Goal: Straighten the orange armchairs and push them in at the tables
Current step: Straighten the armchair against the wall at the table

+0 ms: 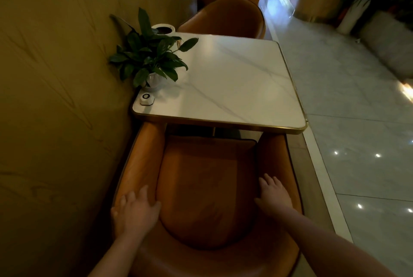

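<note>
The near armchair [205, 187] sits with its arm tips just under the table [245, 88]. It looks bulky, padded and fairly heavy, with smooth and probably slippery upholstery, so the firm arm tops seem the best hold. The left hand [134, 212] and right hand [273, 196] rest there, one on each arm, fingers spread and nearly straight, clasping nothing. I count two tables and at least three armchairs, including the far armchair [225, 17] opposite.
</note>
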